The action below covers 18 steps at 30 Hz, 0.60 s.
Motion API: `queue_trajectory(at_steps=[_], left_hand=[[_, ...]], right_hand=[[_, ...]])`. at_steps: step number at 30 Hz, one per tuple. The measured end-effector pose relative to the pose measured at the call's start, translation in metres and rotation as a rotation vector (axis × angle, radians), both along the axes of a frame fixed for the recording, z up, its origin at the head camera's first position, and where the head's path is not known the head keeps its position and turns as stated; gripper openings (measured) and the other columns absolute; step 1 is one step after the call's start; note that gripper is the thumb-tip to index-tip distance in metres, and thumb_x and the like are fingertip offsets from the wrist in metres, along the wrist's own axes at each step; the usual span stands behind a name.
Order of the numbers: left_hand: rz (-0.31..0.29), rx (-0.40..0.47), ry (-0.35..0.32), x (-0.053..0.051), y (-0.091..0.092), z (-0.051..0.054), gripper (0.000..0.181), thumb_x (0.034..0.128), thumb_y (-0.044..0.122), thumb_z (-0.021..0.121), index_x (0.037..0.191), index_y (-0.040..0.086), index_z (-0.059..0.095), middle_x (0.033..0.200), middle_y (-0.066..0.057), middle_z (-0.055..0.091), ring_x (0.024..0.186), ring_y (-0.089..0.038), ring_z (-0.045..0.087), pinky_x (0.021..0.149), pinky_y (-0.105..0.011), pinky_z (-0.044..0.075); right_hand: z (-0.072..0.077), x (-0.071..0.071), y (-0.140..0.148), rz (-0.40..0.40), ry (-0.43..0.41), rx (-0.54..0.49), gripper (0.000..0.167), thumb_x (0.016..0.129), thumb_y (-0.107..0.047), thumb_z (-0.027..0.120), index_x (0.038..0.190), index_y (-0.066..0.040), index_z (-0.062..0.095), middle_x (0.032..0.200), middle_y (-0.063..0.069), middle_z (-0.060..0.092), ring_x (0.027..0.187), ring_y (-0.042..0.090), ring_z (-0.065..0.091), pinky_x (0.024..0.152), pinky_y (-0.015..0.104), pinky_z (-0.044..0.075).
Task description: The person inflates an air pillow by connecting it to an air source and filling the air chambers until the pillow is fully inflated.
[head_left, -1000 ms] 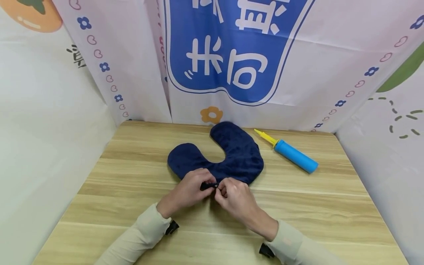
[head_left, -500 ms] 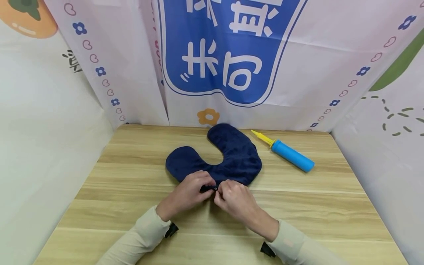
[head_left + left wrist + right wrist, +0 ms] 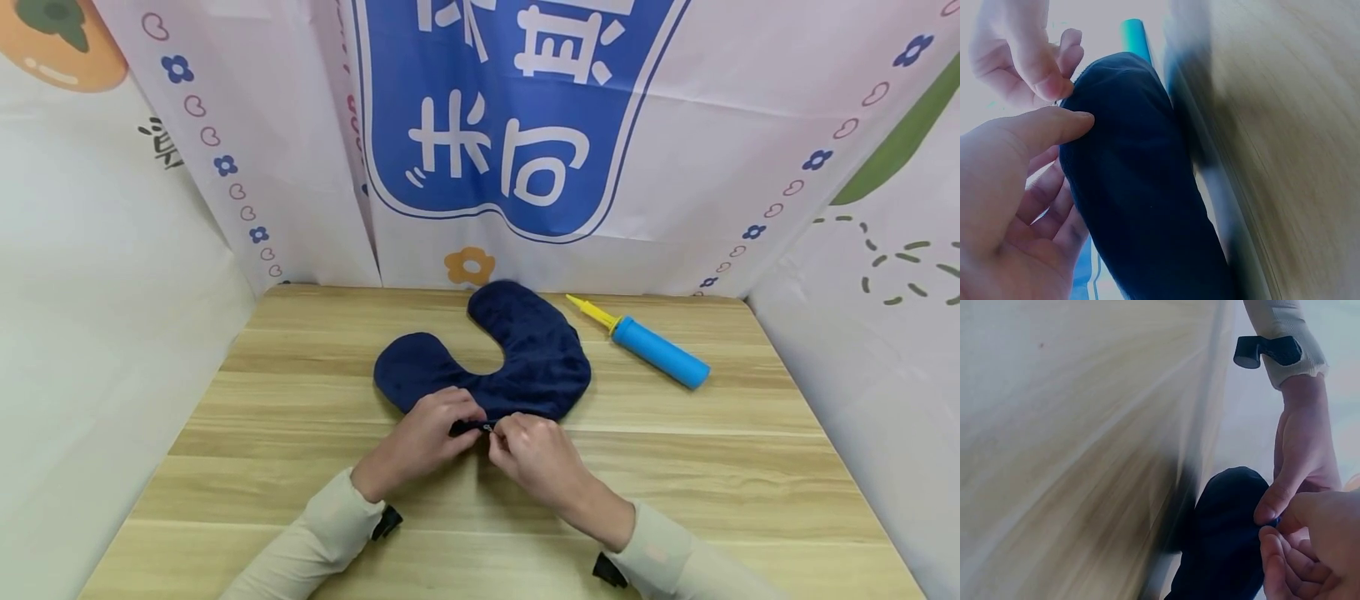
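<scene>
A navy U-shaped neck pillow [image 3: 536,358] lies flat on the table, its curved edge toward the person. At that near edge, the left hand [image 3: 423,437] pinches the fabric, its thumb [image 3: 1075,125] on top in the left wrist view. Just right of it, the right hand [image 3: 543,458] pinches a small piece at the seam, where a bit of metal [image 3: 489,427] shows between the hands. In the right wrist view the fingertips of both hands nearly meet at the edge of the navy fabric [image 3: 1222,537].
A blue hand pump [image 3: 660,352] with a yellow nozzle lies at the back right of the wooden table [image 3: 712,500]. Behind the table hangs a printed cloth [image 3: 697,192], with white sheets on both sides.
The right hand has shifted slightly rightward along the seam relative to the left hand. Both hands keep their pinch, and the head view has tilted a little.
</scene>
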<state>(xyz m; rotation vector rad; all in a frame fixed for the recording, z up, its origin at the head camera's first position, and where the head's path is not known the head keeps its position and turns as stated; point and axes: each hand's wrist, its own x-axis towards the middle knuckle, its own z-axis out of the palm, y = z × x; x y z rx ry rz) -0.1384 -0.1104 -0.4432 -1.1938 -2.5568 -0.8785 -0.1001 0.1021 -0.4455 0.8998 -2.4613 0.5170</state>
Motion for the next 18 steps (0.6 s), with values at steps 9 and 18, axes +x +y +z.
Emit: queue_trajectory(at_steps=[9, 18], left_hand=[[-0.008, -0.005, -0.012, 0.0008, -0.0011, -0.0006, 0.01, 0.0902, 0.006, 0.083, 0.099, 0.01, 0.079, 0.098, 0.0, 0.075, 0.092, -0.012, 0.068, 0.081, -0.027, 0.06], [-0.008, -0.035, -0.011, 0.0037, -0.0023, -0.0018, 0.01, 0.0907, 0.007, 0.083, 0.099, 0.01, 0.079, 0.098, 0.0, 0.075, 0.093, -0.013, 0.069, 0.082, -0.028, 0.06]], right_hand=[[-0.0002, -0.0007, 0.0044, 0.025, -0.079, -0.078, 0.015, 0.085, -0.007, 0.082, 0.078, -0.013, 0.07, 0.068, -0.007, 0.066, 0.06, 0.001, 0.059, 0.056, 0.012, 0.048], [-0.0011, -0.0005, 0.0083, 0.017, -0.167, -0.095, 0.016, 0.086, -0.008, 0.081, 0.076, -0.014, 0.069, 0.068, -0.007, 0.066, 0.058, -0.003, 0.057, 0.054, 0.009, 0.045]])
